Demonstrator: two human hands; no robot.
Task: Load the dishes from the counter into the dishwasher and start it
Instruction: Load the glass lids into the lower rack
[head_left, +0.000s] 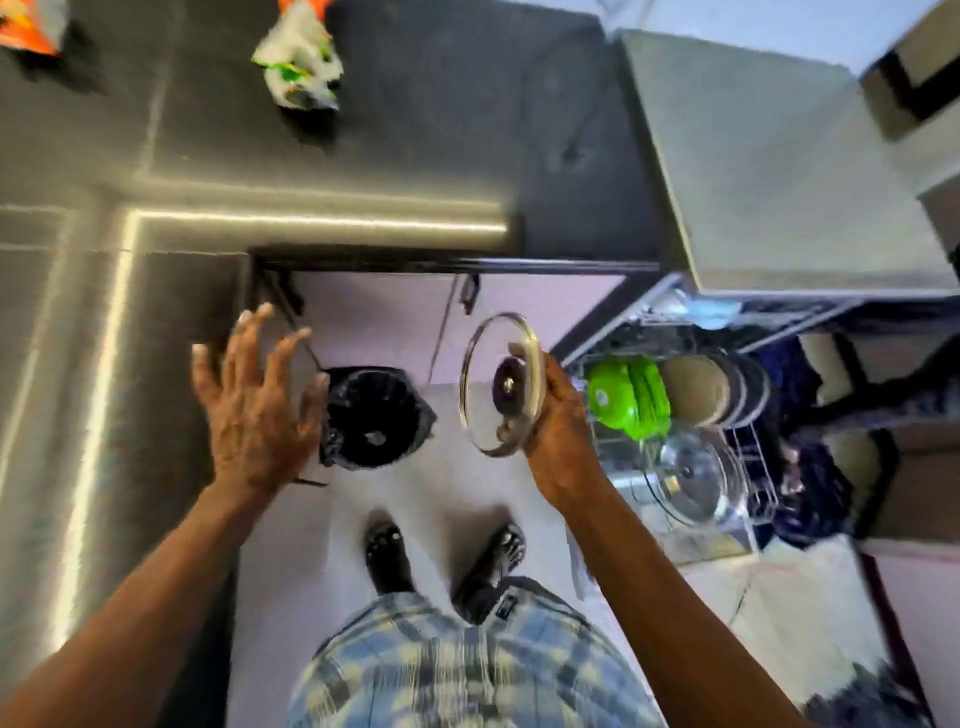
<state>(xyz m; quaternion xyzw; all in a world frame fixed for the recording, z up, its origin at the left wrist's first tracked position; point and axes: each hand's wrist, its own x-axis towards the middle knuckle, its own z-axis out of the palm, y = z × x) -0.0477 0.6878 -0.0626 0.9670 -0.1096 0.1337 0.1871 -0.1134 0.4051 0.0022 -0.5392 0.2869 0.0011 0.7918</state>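
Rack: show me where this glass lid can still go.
The rack shows bare wires at its edge nearest the right hand, between the green bowls and the flat lid. Beyond is crowded: bowls, then plates. That hand grips the held lid.

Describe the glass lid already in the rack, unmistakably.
Start at the pulled-out dishwasher rack on the right. Nearer the person than the green dish, a clear glass lid rests in it. The other glass lid is gripped by the right hand; this one is untouched.
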